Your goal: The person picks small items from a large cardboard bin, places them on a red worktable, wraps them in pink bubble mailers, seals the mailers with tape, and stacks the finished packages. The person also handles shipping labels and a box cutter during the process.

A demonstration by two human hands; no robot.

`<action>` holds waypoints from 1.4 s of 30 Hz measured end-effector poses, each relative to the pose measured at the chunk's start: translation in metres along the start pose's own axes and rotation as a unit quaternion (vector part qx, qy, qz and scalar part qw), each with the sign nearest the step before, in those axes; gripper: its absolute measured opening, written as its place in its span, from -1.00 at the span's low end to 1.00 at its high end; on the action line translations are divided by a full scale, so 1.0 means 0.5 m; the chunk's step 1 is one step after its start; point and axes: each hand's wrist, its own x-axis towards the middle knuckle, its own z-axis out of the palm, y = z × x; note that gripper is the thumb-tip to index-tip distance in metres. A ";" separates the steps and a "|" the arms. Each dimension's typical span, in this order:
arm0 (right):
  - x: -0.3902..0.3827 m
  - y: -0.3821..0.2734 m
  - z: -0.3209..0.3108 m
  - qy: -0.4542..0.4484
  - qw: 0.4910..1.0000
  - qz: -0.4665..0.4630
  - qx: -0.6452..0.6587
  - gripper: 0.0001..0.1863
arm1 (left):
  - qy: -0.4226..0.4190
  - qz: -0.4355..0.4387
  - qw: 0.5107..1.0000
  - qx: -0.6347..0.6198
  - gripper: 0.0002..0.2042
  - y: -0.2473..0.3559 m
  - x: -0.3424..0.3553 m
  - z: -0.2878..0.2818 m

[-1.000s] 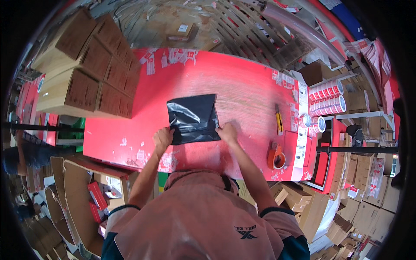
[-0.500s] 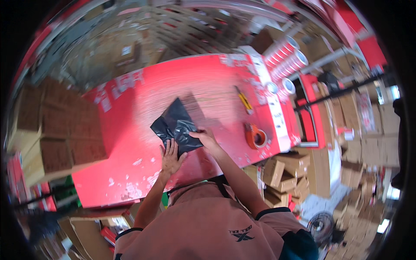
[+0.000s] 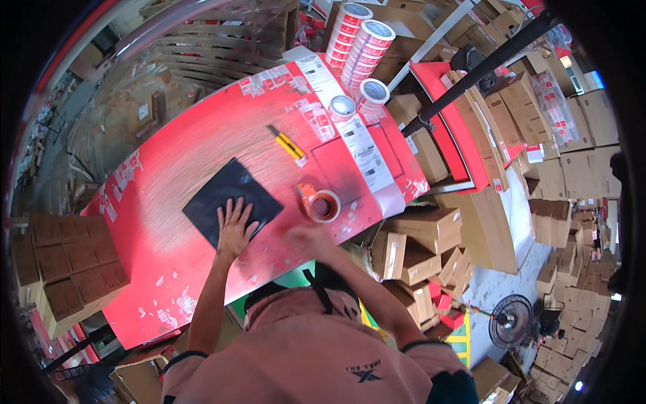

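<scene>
A flat black plastic mailing bag (image 3: pixel 225 188) lies on the red table (image 3: pixel 158 229). My left hand (image 3: pixel 233 227) rests on its near part, fingers spread out, pressing it flat. To the right of the bag, my right hand (image 3: pixel 311 241) is off it and smeared by motion, so its fingers cannot be made out. Nearest to that hand sits an orange tape dispenser (image 3: pixel 321 206) with a roll in it. Beyond the bag, to the right, lies a yellow and black utility knife (image 3: pixel 288 144).
Stacked tape rolls (image 3: pixel 367 54) stand at the table's far right, with single rolls (image 3: pixel 372 94) nearer. Cardboard boxes (image 3: pixel 74 262) are piled at the left edge. More boxes (image 3: pixel 420 242) and a black fan (image 3: pixel 509 321) are on the right. A dark pole (image 3: pixel 478 73) crosses there.
My right hand has let go of the bag and moved right, toward the tape dispenser. The bag now lies flatter under my left hand. The whole view has turned.
</scene>
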 end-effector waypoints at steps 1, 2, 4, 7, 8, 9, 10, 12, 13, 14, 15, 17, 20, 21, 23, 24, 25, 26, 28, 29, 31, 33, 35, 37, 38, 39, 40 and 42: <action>-0.027 0.053 -0.094 0.149 0.985 0.049 -0.078 -0.82 | 0.126 -0.011 0.992 0.027 -0.59 0.040 0.004 0.005; -0.066 0.097 -0.188 0.262 0.952 0.121 -0.105 -0.81 | 0.171 -0.001 0.984 -0.053 -0.67 0.092 0.014 0.015; -0.117 0.169 -0.312 0.309 0.872 0.121 -0.359 -0.77 | 0.204 0.033 0.948 -0.243 -0.81 0.241 0.043 0.064; -0.187 0.212 -0.383 0.244 0.898 0.113 -0.348 -0.76 | 0.052 0.030 0.896 -0.439 -0.77 0.486 0.141 0.190; -0.210 0.210 -0.391 0.236 0.916 0.079 -0.315 -0.76 | -0.059 -0.138 0.835 -0.529 -0.74 0.543 0.194 0.233; -0.229 0.205 -0.398 0.194 0.923 0.112 -0.312 -0.77 | -0.169 -0.268 0.728 -0.607 -0.70 0.582 0.231 0.269; -0.242 0.197 -0.404 0.172 0.930 0.097 -0.311 -0.77 | -0.185 -0.267 0.668 -0.669 -0.69 0.606 0.237 0.298; -0.242 0.181 -0.429 0.148 0.945 0.089 -0.279 -0.77 | -0.189 -0.246 0.536 -0.785 -0.67 0.641 0.253 0.345; -0.229 0.175 -0.449 0.141 0.951 0.097 -0.259 -0.75 | -0.176 -0.214 0.539 -0.795 -0.68 0.645 0.248 0.356; -0.203 0.176 -0.472 0.148 0.956 0.086 -0.237 -0.73 | -0.163 -0.203 0.549 -0.794 -0.68 0.643 0.237 0.360; -0.167 0.178 -0.490 0.164 0.960 0.096 -0.208 -0.70 | -0.165 -0.196 0.559 -0.789 -0.69 0.642 0.224 0.360; -0.105 0.182 -0.524 0.028 0.976 0.016 -0.216 -0.75 | -0.134 -0.139 0.606 -0.771 -0.74 0.636 0.202 0.349; -0.068 0.208 -0.549 -0.173 0.954 -0.031 -0.243 -0.79 | -0.129 -0.071 0.713 -0.685 -0.74 0.633 0.194 0.331; -0.071 0.219 -0.546 -0.154 0.960 -0.012 -0.235 -0.82 | -0.121 -0.066 0.752 -0.645 -0.74 0.632 0.197 0.330; -0.075 0.242 -0.537 -0.127 0.972 -0.010 -0.199 -0.88 | -0.114 -0.065 0.812 -0.568 -0.75 0.630 0.203 0.337; -0.069 0.252 -0.536 -0.139 0.974 0.060 -0.170 -0.89 | -0.114 -0.067 0.836 -0.533 -0.77 0.628 0.205 0.346; -0.047 0.261 -0.547 -0.109 0.977 0.119 -0.139 -0.90 | -0.078 -0.073 0.857 -0.505 -0.78 0.627 0.207 0.357; -0.022 0.261 -0.554 -0.108 0.968 0.200 -0.104 -0.91 | -0.086 -0.094 0.802 -0.584 -0.77 0.627 0.207 0.370; 0.081 0.251 -0.588 0.036 0.962 0.185 -0.197 -0.89 | -0.063 -0.126 0.655 -0.742 -0.75 0.629 0.206 0.394; 0.157 0.237 -0.620 0.074 0.900 0.334 -0.269 -0.85 | -0.065 -0.129 0.686 -0.713 -0.73 0.630 0.205 0.401; 0.290 0.172 -0.676 0.214 0.854 0.172 -0.441 -0.82 | -0.125 -0.146 0.744 -0.640 -0.68 0.630 0.189 0.394; 0.380 0.078 -0.664 0.296 0.892 0.009 -0.342 -0.82 | -0.064 -0.110 0.722 -0.680 -0.63 0.615 0.151 0.352; 0.397 -0.014 -0.523 0.268 0.932 -0.121 -0.211 -0.84 | -0.006 -0.148 0.673 -0.725 -0.65 0.596 0.076 0.281; 0.361 -0.078 -0.287 0.185 0.974 -0.118 -0.058 -0.70 | 0.063 -0.087 0.814 -0.571 -0.73 0.513 -0.028 0.194; 0.340 -0.092 -0.172 0.145 0.963 -0.173 -0.145 -0.60 | 0.148 -0.032 0.845 -0.512 -0.75 0.464 -0.085 0.153; 0.323 -0.096 -0.035 0.126 0.960 -0.231 -0.094 -0.58 | 0.214 0.025 0.865 -0.454 -0.77 0.403 -0.139 0.114; 0.294 -0.087 0.068 0.048 0.966 -0.224 -0.118 -0.57 | 0.254 0.052 0.884 -0.388 -0.77 0.333 -0.165 0.085; 0.239 -0.050 0.215 -0.045 0.949 -0.218 -0.225 -0.50 | 0.245 -0.023 0.917 -0.315 -0.72 0.180 -0.176 0.041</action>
